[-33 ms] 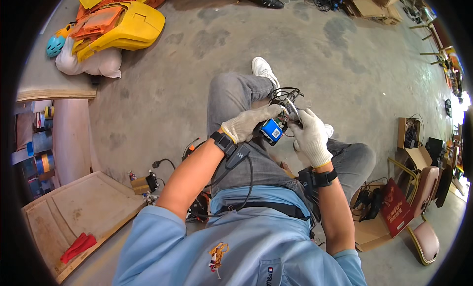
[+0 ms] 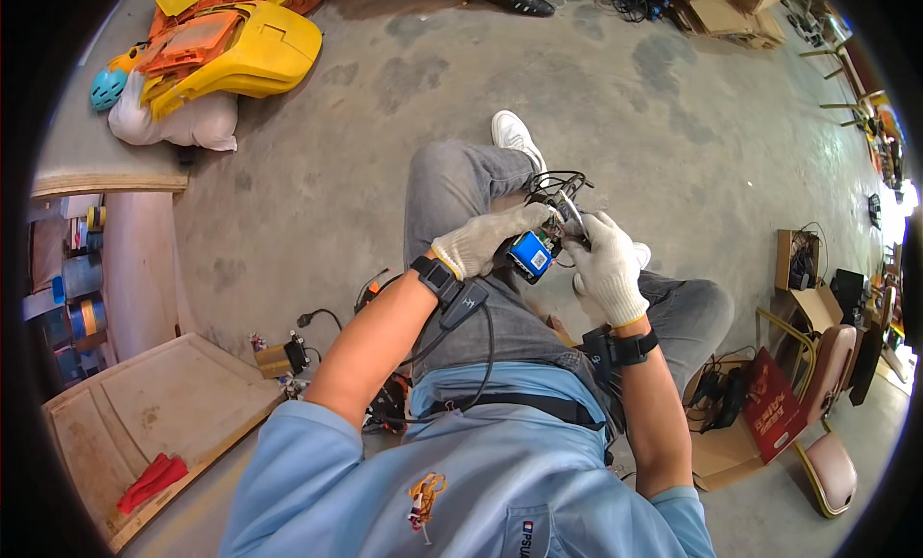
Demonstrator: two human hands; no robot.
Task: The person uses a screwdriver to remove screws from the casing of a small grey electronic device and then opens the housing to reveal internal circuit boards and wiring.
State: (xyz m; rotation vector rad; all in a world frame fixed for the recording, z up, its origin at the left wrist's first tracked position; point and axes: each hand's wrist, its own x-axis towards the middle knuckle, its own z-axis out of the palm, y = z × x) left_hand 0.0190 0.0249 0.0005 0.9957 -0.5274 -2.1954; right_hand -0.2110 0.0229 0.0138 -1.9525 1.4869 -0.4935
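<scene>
Both of my hands wear white knit gloves and meet over my lap. My left hand [image 2: 486, 241] is closed around the left side of a small wired electronic assembly. Its blue block [image 2: 531, 255] carries a pale square label and hangs below the fingers, with a green circuit part beside it. A silver metal piece [image 2: 570, 210] stands upright between my hands. My right hand [image 2: 606, 260] is pinched at the lower end of that metal piece. The exact grip and the fine wires are partly hidden by the gloves. Black cables [image 2: 562, 181] loop out beyond the assembly.
A wooden panel [image 2: 183, 395] with a red cloth [image 2: 154, 481] lies at left. Plugs and cables [image 2: 293, 354] sit beside my left arm. Cardboard [image 2: 728, 454], a red board [image 2: 772, 404] and chairs stand at right. Yellow plastic shells [image 2: 245, 53] are piled far left.
</scene>
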